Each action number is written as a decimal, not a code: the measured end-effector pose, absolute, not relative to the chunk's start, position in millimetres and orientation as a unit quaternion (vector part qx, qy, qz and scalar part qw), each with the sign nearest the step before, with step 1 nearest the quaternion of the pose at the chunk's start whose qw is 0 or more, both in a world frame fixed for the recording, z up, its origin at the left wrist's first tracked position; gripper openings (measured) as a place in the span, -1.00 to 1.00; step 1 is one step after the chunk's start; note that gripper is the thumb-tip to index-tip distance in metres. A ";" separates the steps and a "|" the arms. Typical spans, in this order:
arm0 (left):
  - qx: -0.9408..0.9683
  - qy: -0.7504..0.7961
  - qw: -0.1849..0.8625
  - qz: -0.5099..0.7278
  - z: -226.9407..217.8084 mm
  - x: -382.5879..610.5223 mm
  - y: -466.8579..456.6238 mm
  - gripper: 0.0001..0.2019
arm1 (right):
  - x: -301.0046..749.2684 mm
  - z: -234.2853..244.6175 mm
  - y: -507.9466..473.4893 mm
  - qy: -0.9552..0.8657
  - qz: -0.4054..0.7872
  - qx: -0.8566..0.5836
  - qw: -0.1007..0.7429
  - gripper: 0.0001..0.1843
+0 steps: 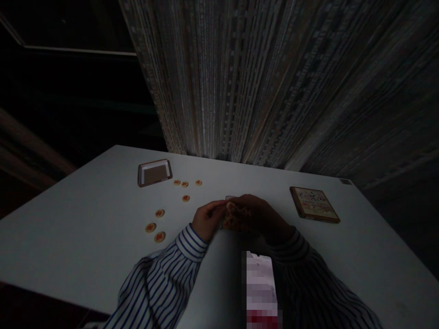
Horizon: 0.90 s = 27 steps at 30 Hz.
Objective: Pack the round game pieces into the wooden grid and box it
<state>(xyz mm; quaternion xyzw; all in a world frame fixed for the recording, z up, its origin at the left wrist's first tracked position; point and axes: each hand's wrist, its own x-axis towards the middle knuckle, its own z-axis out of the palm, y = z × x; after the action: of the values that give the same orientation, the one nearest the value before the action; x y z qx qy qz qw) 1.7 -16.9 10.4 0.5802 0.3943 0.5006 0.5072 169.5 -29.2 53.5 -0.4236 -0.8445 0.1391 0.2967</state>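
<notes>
Both my hands meet over the middle of a white table (pixel 85 237). My left hand (pixel 206 220) and my right hand (pixel 260 217) are closed together around a small clear bag of round yellow game pieces (pixel 233 218) with red marks. Several loose pieces of the same kind lie to the left: a near group (pixel 155 226) by my left wrist and a farther group (pixel 187 185). Both sleeves are blue and white striped.
An open shallow box tray (pixel 154 172) sits at the back left of the table. A flat printed box lid (pixel 314 204) lies at the right. A patterned curtain (pixel 274 82) hangs behind the table. The room is dim.
</notes>
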 end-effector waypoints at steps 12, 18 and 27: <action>0.612 0.462 0.407 0.497 3.6 -1.3 -12.5 -0.79 | 189.1 59.3 -25.3 -0.859 0.095 -0.432 0.258 -0.77; 0.610 0.485 0.385 0.494 -4.0 -1.8 -9.0 -0.77 | 199.6 66.5 -27.7 -0.855 0.094 -0.455 0.230 -0.76; 0.643 0.506 0.342 0.461 -12.7 -2.4 -6.5 -0.74 | 223.1 54.3 -23.4 -0.858 0.058 -0.465 0.210 -0.76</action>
<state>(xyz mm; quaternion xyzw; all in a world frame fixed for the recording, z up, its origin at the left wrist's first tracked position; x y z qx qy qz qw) -2.4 -6.5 -12.7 0.6432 0.5063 0.4614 0.3421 223.1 -23.4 54.3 -0.4649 -0.8581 0.0581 0.2101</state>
